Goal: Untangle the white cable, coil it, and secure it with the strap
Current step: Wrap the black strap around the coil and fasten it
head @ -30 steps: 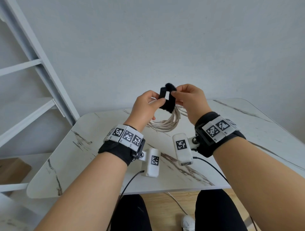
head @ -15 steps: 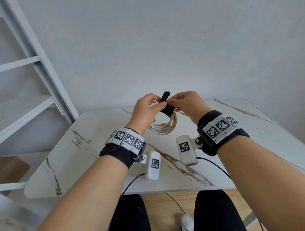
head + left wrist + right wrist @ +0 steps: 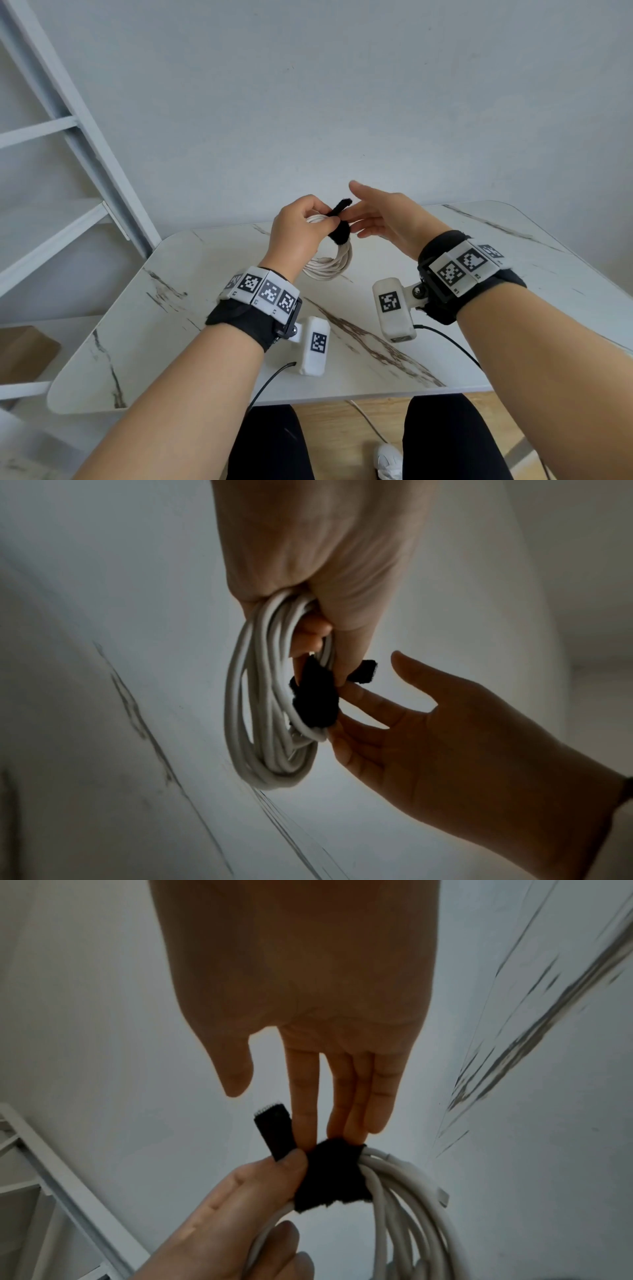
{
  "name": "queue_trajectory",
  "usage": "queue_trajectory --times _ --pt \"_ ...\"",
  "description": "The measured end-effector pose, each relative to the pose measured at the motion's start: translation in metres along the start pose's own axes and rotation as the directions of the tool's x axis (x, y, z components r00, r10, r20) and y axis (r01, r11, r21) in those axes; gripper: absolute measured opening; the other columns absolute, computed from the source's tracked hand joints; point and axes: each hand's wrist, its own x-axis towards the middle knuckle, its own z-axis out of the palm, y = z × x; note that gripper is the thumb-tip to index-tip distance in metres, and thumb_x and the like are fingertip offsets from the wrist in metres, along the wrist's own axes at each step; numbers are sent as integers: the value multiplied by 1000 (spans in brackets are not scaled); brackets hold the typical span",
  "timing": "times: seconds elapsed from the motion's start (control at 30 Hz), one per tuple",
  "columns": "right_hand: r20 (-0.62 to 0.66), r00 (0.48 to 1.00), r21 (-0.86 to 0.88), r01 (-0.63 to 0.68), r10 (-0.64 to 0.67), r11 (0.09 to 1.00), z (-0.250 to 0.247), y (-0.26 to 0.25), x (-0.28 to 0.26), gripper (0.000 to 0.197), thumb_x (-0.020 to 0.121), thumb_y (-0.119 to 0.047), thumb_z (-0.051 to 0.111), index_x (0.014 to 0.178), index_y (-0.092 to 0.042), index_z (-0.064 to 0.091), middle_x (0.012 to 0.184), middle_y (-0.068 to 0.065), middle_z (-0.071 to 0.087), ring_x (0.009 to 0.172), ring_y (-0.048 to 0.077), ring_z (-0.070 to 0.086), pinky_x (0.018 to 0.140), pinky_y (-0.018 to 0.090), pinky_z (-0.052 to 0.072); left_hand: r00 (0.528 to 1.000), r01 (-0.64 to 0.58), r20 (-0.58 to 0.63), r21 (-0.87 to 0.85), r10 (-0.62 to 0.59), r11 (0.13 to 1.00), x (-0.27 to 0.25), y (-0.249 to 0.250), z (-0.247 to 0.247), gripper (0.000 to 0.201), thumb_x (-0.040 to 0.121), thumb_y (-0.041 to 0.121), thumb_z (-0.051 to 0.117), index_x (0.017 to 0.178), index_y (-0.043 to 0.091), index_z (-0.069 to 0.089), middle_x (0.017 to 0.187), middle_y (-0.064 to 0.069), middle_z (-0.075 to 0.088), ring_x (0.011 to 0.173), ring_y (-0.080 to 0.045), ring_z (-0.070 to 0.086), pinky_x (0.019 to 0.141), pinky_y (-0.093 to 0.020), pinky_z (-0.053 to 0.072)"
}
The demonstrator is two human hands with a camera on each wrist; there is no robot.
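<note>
My left hand (image 3: 301, 229) holds the coiled cable (image 3: 329, 265) above the table (image 3: 191, 308), leaving open air beneath it. My right hand (image 3: 387, 216) crowds the strap (image 3: 339, 219). The shelf frame (image 3: 85, 137) stands well to my left.

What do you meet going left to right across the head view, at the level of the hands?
White shelf frame → left hand → black strap → right hand.
</note>
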Motion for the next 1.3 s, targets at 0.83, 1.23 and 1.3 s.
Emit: queue_trajectory --times 0.83,1.23,1.3 --pt "-68 997 125 55 -47 991 7 14 -1 12 84 3 64 84 15 66 86 25 65 84 28 65 92 33 56 948 296 20 -416 -317 860 -3 3 -4 12 81 10 70 89 8 63 74 -5 55 38 -15 31 42 -24 31" --pt "88 988 107 -132 123 985 16 16 7 28 95 -21 58 110 2 62 100 16 64 92 28 59 92 39 46 955 206 -74 -536 -288 819 2 2 -4 8 81 7 70 80 11 64 81 -10 54 33 -17 32 39 -22 31" --pt "100 990 117 -110 99 987 19 16 4 38 99 -20 53 117 12 60 92 18 64 84 27 61 83 36 51 953 200 -81 -555 -291 808 3 0 -4 9 81 6 70 78 11 63 78 -10 53 34 -17 32 39 -22 31"
